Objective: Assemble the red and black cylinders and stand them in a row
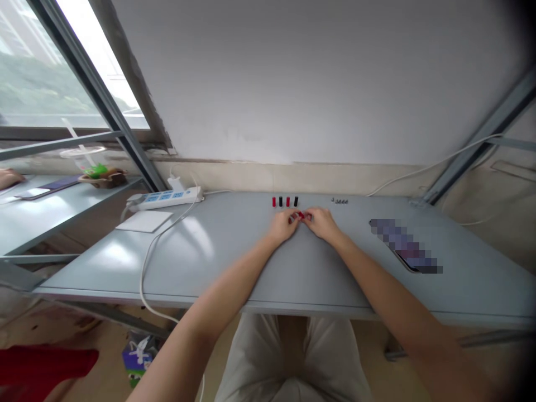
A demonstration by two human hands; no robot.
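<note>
My left hand (283, 224) is closed in a pinch on a small red cylinder (300, 215), low over the table. Close against it from the right, my right hand (321, 222) also pinches with its fingertips; what lies between them is too small to make out. Just behind my hands stands a row of upright small cylinders, alternating a red one (273, 201), a black one (280, 201), another red one (287, 201) and another black one (296, 201). Farther right lie several tiny metal pieces (341, 201).
The grey table (234, 245) meets a wall at the back. A phone (402, 245) lies at right. On the left are a power strip (167, 196), a white flat square (144, 221) and a cable (146, 262) hanging over the front edge. Another person's hand (10, 177) rests at far left.
</note>
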